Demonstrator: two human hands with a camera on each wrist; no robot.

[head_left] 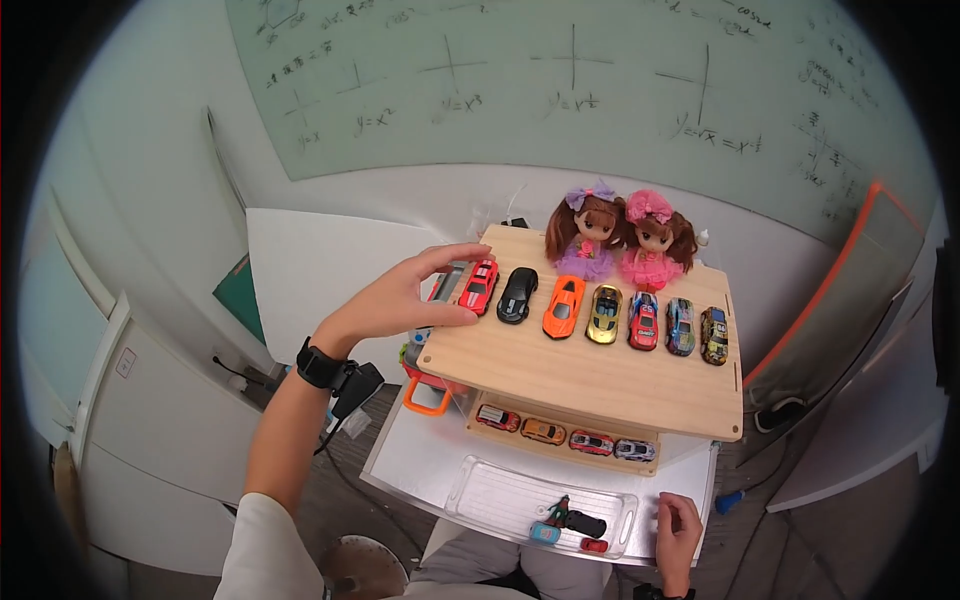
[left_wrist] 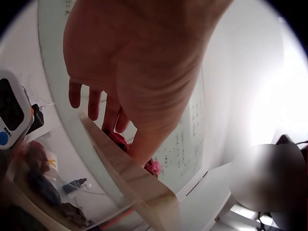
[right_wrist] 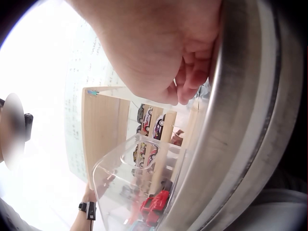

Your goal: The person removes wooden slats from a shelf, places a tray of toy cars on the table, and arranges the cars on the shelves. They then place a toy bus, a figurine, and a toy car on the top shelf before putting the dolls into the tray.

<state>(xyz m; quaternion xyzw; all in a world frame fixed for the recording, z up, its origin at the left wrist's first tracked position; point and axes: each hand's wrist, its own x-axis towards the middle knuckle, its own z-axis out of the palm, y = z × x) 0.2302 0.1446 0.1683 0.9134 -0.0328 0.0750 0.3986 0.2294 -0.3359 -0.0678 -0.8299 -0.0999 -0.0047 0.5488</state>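
Observation:
My left hand (head_left: pixel 405 290) is at the left end of the wooden top board (head_left: pixel 570 370), its thumb and fingers pinching a red toy car (head_left: pixel 481 288) at the two ends. In the left wrist view the red toy car (left_wrist: pixel 118 140) shows partly between thumb and fingers. Beside it in the row stand a black car (head_left: pixel 517 296), an orange car (head_left: pixel 564 307), a gold car (head_left: pixel 604 315) and several patterned ones. Loosely curled and holding nothing, my right hand (head_left: pixel 679 530) rests by the table's front right edge, right of a clear tray (head_left: pixel 470 500).
Two dolls, one in purple (head_left: pixel 590 230) and one in pink (head_left: pixel 655 240), sit behind the row. Several cars stand on a lower shelf (head_left: pixel 562 446). Inside the tray are a blue car (head_left: pixel 545 533), a black car (head_left: pixel 586 523) and a small red car (head_left: pixel 594 546).

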